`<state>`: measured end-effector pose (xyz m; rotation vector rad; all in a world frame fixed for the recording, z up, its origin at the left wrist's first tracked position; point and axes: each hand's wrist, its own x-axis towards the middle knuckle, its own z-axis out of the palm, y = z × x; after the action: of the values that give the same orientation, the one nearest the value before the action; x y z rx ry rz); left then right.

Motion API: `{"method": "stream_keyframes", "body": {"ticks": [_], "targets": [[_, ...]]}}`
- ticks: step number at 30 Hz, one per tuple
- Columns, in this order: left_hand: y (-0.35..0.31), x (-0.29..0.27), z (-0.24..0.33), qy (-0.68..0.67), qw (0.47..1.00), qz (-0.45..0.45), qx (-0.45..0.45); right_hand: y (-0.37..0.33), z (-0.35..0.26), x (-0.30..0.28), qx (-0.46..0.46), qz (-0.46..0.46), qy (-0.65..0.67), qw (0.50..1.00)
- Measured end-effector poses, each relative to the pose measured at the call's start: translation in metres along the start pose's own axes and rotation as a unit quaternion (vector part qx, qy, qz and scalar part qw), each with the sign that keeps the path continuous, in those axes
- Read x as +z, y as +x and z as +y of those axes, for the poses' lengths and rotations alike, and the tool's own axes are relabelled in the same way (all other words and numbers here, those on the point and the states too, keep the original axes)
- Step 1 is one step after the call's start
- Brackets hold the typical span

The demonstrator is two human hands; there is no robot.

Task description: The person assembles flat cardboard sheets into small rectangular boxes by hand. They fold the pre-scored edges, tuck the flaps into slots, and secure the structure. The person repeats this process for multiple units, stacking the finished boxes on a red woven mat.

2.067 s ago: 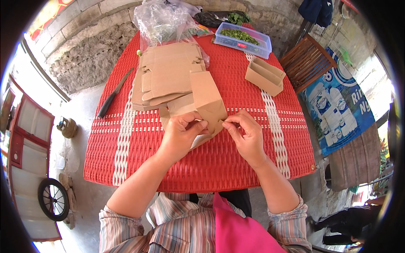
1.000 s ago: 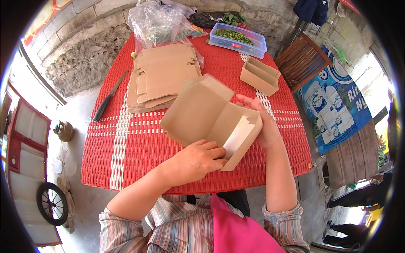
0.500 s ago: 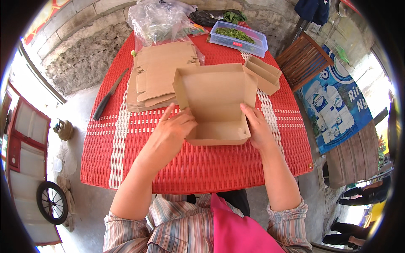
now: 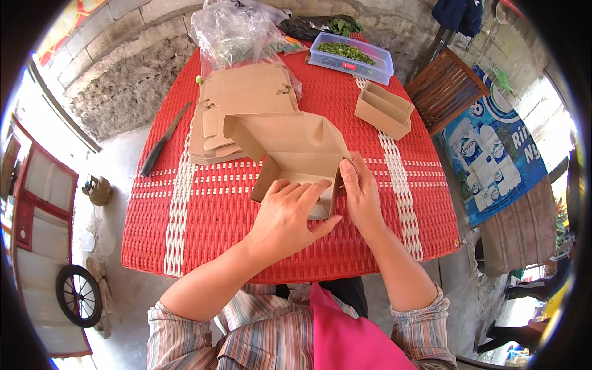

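A brown cardboard box [image 4: 302,161], its lid raised, stands tilted between my hands at the near part of the red table. My right hand [image 4: 359,194] pinches its right side, thumb on the near face of the wall and fingers behind. My left hand [image 4: 290,216] lies across the box's near side with fingers spread over the front edge and the thumb stretched out to the right; part of the front wall is hidden behind it. Just beyond, to the left, lies a stack of flat cardboard box blanks [image 4: 246,92].
On the red-and-white woven tabletop [image 4: 203,240] lie a black-handled knife [image 4: 161,145], another folded box [image 4: 385,111], a blue plastic tub [image 4: 351,58] of chopped greens and a clear plastic bag [image 4: 231,37]. A wooden chair [image 4: 447,86] stands at the right.
The box has turned and tipped, its lid leaning lower. My left hand has moved right from the left wall to the front edge; my right hand still grips the right side.
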<state>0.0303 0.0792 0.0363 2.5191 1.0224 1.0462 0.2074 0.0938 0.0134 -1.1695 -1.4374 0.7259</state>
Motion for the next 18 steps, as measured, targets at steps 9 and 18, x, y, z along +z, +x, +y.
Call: {"method": "stream_keyframes", "body": {"ticks": [9, 18], "targets": [[0.001, -0.014, 0.000, -0.237, 0.961, 0.027, -0.143, -0.005, -0.008, 0.004, -0.036, -0.059, 0.068, 0.995], [0.002, -0.021, -0.004, -0.196, 0.972, -0.027, -0.125, -0.002, -0.008, -0.004, -0.204, -0.106, -0.087, 0.969]]}}
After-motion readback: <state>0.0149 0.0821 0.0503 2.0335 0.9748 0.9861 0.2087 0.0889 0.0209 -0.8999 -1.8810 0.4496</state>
